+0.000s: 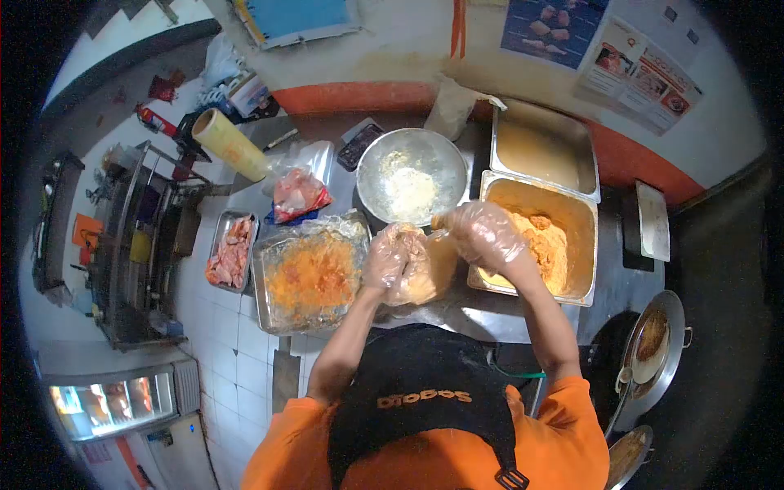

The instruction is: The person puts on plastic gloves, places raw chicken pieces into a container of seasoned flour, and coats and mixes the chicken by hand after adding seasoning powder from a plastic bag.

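Both hands wear clear plastic gloves. My left hand (387,260) is closed on a clear plastic bag (419,273) with pale orange contents, just in front of the steel bowl (377,175) that has white powder in it. My right hand (488,234) is closed at the bag's upper right side, over the left edge of a steel pan (581,237) of orange breading; what its fingers pinch is too small to make out. Left of my left hand lies a plastic-lined tray (314,273) smeared with orange.
A steel pan of cloudy liquid (543,147) stands at the back right. Raw meat fills a small tray (233,251) at the left, near a bag of meat (299,194) and a yellowish cylinder (229,144). Large woks (665,351) sit at the lower right.
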`<act>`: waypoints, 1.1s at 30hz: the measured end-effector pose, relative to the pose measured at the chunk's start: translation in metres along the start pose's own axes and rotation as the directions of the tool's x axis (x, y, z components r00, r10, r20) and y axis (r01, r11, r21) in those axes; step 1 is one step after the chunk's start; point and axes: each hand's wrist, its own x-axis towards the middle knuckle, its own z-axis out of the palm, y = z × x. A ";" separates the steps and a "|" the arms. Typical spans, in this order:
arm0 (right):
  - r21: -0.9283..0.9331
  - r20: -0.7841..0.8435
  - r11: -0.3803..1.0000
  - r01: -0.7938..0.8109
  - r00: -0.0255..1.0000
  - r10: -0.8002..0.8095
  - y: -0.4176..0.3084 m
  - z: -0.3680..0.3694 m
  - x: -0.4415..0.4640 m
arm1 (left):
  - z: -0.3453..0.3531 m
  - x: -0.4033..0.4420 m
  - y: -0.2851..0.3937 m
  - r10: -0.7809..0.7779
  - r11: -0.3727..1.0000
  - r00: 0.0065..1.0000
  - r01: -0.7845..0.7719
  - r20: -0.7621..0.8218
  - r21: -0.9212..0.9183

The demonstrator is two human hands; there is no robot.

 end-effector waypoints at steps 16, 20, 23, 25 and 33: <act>0.230 0.187 0.969 -0.088 0.981 0.045 0.010 0.054 -0.069 | -0.003 0.016 -0.026 -0.113 0.929 0.980 0.046 -0.164 -0.367; 0.159 0.193 0.973 -0.166 0.972 0.134 -0.012 0.028 -0.054 | 0.009 0.012 -0.012 -0.091 0.953 0.994 0.068 -0.063 -0.294; 0.121 0.186 0.983 -0.138 0.976 0.114 -0.022 0.035 -0.040 | 0.020 0.014 -0.022 -0.055 0.973 0.989 0.022 -0.140 -0.229; 0.077 0.074 0.997 -0.025 0.997 0.019 -0.015 0.077 -0.053 | 0.017 0.017 -0.017 -0.100 0.962 0.985 0.059 -0.142 -0.267; 0.204 0.066 0.979 -0.012 0.998 -0.002 -0.024 0.043 -0.046 | 0.016 0.015 -0.015 -0.188 0.938 0.975 0.141 -0.122 -0.318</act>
